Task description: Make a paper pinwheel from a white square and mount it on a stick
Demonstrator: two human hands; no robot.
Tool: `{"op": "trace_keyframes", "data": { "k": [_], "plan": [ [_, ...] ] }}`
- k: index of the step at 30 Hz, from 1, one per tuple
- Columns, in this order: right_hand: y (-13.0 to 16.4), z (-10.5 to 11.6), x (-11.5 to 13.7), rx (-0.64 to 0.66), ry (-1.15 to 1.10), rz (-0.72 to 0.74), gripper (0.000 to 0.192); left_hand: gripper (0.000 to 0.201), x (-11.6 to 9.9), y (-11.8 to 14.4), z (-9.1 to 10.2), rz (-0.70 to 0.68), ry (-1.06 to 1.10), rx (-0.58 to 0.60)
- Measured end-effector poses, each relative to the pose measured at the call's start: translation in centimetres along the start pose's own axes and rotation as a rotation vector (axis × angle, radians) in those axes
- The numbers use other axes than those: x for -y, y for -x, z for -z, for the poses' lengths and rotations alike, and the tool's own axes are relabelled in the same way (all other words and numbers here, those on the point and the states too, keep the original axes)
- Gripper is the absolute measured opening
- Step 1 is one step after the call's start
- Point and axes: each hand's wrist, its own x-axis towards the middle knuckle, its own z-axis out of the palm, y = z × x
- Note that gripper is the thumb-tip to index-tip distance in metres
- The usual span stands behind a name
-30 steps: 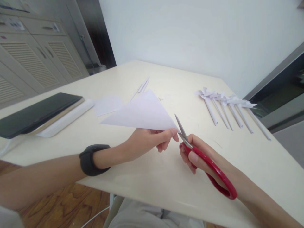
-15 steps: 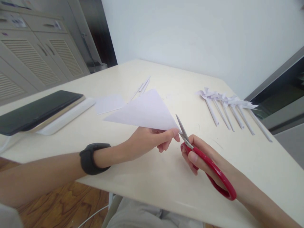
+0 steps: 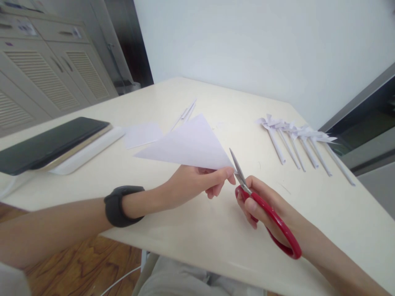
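A triangle of folded white paper is pinched near its right corner by my left hand, thumb on top and fingers curled beneath. My right hand is wrapped around a pair of scissors with red handles. The blades point up and away, slightly parted, with the paper's right corner at or between them. Whether the blades bite into the paper, I cannot tell. My left wrist wears a black band.
Several paper pinwheels on rolled sticks lie in a row at the right. Behind the triangle are a flat paper sheet and thin paper rolls. A dark-screened device rests at the left. Small scraps dot the white table.
The red scissor handles have swung slightly inward, to the left, as my right hand closes a little. My left hand and the paper triangle stay nearly still.
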Motion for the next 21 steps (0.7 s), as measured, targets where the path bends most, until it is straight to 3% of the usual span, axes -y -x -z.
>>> {"op": "trace_keyframes", "data": {
  "k": [6,10,14,18,21],
  "plan": [
    [0.3,-0.2,-0.1,0.030,-0.063,0.021,0.024,0.026,0.0,0.1,0.0,-0.014,0.021,-0.007],
    [0.1,0.5,0.3,-0.048,-0.021,0.031,0.026,0.026,0.2,0.0,0.2,-0.025,0.027,0.041],
    [-0.7,2.1,-0.3,-0.194,0.137,-0.040,0.023,0.025,0.3,-0.2,0.4,-0.006,0.017,0.256],
    [-1.3,3.5,-1.5,-0.351,0.554,-0.064,0.017,0.022,0.4,0.0,0.3,0.001,-0.071,0.502],
    [-1.5,3.8,-1.9,-0.361,0.725,-0.054,0.020,0.023,0.3,0.2,0.2,-0.005,-0.124,0.632]
  ]
}}
